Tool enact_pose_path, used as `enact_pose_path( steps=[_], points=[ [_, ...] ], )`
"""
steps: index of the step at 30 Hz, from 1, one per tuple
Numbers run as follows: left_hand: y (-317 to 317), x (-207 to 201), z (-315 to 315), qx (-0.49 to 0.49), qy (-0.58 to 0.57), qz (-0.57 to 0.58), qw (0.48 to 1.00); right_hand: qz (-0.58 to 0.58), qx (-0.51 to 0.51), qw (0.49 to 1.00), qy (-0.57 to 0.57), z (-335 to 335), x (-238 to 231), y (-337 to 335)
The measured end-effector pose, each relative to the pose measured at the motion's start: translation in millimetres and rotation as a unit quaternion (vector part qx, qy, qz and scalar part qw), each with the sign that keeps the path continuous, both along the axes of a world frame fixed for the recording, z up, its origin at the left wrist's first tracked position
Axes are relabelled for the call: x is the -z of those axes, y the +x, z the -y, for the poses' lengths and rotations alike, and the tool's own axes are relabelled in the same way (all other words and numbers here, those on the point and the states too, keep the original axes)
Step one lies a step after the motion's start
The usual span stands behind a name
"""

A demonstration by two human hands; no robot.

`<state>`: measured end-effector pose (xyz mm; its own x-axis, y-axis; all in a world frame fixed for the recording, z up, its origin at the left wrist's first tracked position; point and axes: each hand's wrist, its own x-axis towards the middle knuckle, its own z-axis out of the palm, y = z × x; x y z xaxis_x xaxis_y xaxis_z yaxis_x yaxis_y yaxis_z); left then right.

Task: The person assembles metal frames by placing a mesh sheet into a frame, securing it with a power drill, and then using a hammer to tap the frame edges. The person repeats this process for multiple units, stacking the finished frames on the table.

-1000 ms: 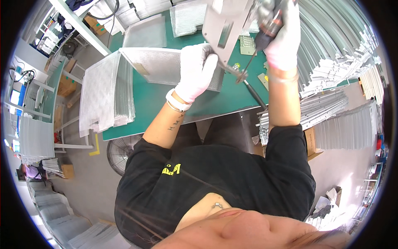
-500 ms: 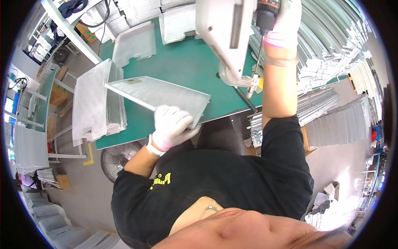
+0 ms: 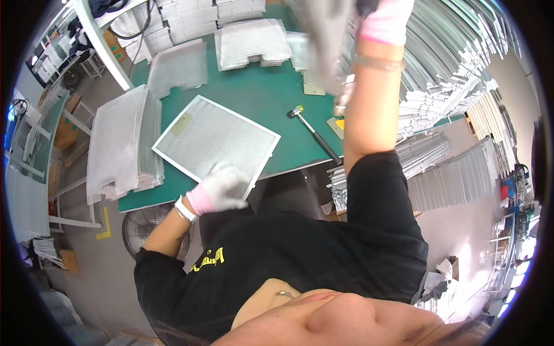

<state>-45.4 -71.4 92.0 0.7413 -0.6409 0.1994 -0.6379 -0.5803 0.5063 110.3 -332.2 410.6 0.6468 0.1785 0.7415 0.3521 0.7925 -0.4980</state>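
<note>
A white-framed mesh panel (image 3: 225,135) lies flat and slantwise on the green table. My left hand (image 3: 219,187), in a white glove with a pink cuff, rests over its near edge, thumb stretched out; the fingers are a little blurred. At the top edge my gloved right hand (image 3: 385,22) is raised, closed on a dark power screwdriver (image 3: 366,6). Most of that tool and the fingers lie outside the view. Beside it hangs a grey machine-like body (image 3: 329,40), smeared by motion. A mallet (image 3: 314,135) with a black grip lies right of the panel.
Stacked mesh sheets (image 3: 118,141) stand at the table's left, with more sheets (image 3: 251,43) at the back. Many metal strips (image 3: 450,63) fill the right side. The green table (image 3: 242,86) ends close to my body. A floor fan (image 3: 147,230) stands below its left corner.
The panel was tilted up in my left hand; now it lies flat on the table and that hand's grip has loosened. My right hand, screwdriver and the grey body have shifted upward, uncovering the mallet.
</note>
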Motion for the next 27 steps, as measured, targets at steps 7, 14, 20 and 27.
enact_pose_path(
  steps=[7,14,20,27],
  points=[
    [83.4,-158.7,15.3,-0.066,-0.512,0.083,0.853,-0.008,0.139,0.975,-0.173,-54.1,76.3,-4.3],
    [113.6,-208.7,45.0,-0.064,-0.515,0.049,0.853,-0.032,0.138,0.984,-0.106,-49.7,162.0,-17.8],
    [133.8,-219.5,66.6,-0.039,-0.58,0.044,0.813,-0.05,0.151,0.981,-0.115,-32.2,135.2,-13.3],
    [137.8,-235.5,69.3,-0.135,-0.269,0.448,0.842,-0.06,0.133,0.988,-0.058,-16.2,103.6,4.5]
  ],
)
